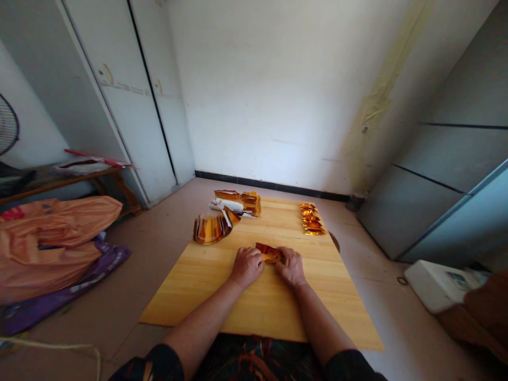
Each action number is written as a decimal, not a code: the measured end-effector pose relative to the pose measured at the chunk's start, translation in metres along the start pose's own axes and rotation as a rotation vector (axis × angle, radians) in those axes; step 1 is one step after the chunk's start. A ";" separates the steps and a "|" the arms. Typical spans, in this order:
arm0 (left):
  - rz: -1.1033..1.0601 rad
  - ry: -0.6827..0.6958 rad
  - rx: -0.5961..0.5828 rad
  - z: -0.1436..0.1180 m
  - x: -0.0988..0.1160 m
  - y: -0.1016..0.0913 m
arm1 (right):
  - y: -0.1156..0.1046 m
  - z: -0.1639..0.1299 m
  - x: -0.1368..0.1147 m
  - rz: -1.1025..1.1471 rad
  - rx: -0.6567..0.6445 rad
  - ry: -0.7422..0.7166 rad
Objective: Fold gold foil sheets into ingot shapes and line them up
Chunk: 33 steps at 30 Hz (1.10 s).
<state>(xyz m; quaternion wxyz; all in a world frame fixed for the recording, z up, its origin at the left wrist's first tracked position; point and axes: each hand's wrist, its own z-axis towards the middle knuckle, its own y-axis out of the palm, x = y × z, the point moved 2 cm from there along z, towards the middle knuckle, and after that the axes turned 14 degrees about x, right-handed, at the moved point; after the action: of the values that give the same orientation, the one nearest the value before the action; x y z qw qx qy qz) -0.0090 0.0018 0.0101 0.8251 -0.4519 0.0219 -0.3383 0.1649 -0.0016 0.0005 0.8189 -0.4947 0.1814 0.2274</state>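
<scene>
A small sheet of shiny gold paper (pixel 269 252) lies on the wooden board (pixel 262 296) between my hands. My left hand (pixel 246 265) presses on its left end and my right hand (pixel 291 265) grips its right end; the fingers of both curl over the sheet. A curved fan of gold sheets (pixel 210 228) sits to the upper left. Further back lies a stack of gold paper with white strips (pixel 239 202). A row of folded gold pieces (pixel 311 218) lies at the board's far right.
Orange and purple plastic bags (pixel 51 238) lie on the floor at left below a low wooden bench (pixel 71 177). A white box (pixel 440 286) sits on the floor at right. White cupboard doors (pixel 130 100) and a wall stand behind.
</scene>
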 end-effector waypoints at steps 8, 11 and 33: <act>-0.021 -0.056 0.015 0.001 -0.004 0.003 | 0.000 0.001 -0.003 -0.064 -0.030 0.020; -0.041 -0.100 0.033 0.001 -0.005 0.003 | 0.004 0.001 -0.001 -0.082 -0.005 0.020; -0.127 -0.252 0.185 -0.003 -0.017 0.011 | 0.002 -0.002 -0.003 -0.079 0.037 -0.126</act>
<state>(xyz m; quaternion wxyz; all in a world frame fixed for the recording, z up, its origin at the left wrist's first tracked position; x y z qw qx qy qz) -0.0173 0.0134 -0.0048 0.8364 -0.4132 -0.1418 -0.3311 0.1610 -0.0033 -0.0004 0.8461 -0.4710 0.1140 0.2221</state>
